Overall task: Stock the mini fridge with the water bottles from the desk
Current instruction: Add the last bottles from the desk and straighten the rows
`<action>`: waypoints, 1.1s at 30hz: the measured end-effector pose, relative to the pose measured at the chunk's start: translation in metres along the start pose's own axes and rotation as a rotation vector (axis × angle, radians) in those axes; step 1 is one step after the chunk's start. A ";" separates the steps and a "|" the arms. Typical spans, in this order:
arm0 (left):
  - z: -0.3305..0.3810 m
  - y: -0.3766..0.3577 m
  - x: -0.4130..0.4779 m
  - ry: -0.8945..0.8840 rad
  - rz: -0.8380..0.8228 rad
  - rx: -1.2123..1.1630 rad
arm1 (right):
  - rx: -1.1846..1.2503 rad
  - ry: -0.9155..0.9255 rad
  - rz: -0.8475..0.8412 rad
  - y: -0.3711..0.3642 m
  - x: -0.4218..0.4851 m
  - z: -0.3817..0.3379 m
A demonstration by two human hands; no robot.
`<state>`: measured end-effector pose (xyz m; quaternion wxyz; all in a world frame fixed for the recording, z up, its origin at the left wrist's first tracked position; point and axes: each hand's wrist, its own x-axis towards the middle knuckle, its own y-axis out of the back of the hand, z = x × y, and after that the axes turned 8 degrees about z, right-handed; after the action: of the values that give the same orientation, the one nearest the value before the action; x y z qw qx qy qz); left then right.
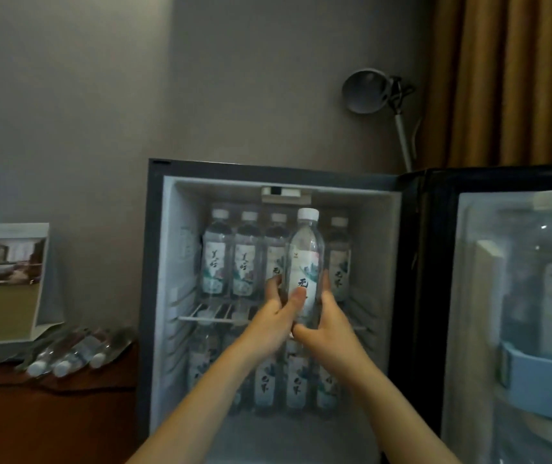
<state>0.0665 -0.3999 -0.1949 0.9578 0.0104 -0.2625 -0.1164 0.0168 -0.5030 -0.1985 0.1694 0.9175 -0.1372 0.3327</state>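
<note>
Mini fridge standing wide open, a dark boxy shell with a pale, ribbed plastic liner. Its door is swung out to the fridge's right, and a big clear bottle sits in the door's blue-lipped pocket. Above the door, a pleated ochre curtain hangs in soft folds. Left of the fridge there's a reddish-brown wooden surface with a glossy folded card standing on it. Beside the card a few clear loose bottles lie on their sides, white caps toward us. Behind the fridge's top edge, a grey metal lamp with a round dish head. Inside, a thin white wire shelf carries an upper row of upright labelled bottles, and a lower row stands beneath. In front of that upper row is the water bottle: smooth clear plastic, white cap, printed label, upright. Left hand wraps its left side, thumb across the label. Right hand curls round the right side, lower down.
</note>
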 end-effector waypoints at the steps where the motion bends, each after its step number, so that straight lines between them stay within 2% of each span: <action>1: 0.001 -0.005 0.007 0.010 -0.027 -0.003 | -0.001 0.027 0.038 0.004 0.007 0.004; 9: -0.007 -0.029 0.042 -0.127 -0.074 0.138 | -0.027 0.008 0.221 0.009 0.047 0.052; 12: -0.017 -0.029 0.046 -0.181 -0.030 0.180 | -0.087 0.016 0.244 0.006 0.046 0.069; 17: -0.031 -0.023 0.051 -0.111 0.052 0.196 | -0.236 -0.027 0.332 -0.003 0.050 0.075; 22: -0.035 -0.020 0.057 -0.043 0.035 0.228 | -0.387 -0.090 0.361 -0.007 0.054 0.074; 26: -0.037 -0.019 0.061 -0.037 0.024 0.345 | -0.532 -0.085 0.372 -0.010 0.054 0.077; 33: -0.037 -0.022 0.063 -0.017 -0.017 0.379 | -0.551 -0.094 0.337 -0.006 0.052 0.083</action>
<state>0.1328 -0.4368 -0.1975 0.9355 0.1917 -0.2878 -0.0731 0.1046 -0.5380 -0.2260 0.3476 0.8159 -0.3795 0.2637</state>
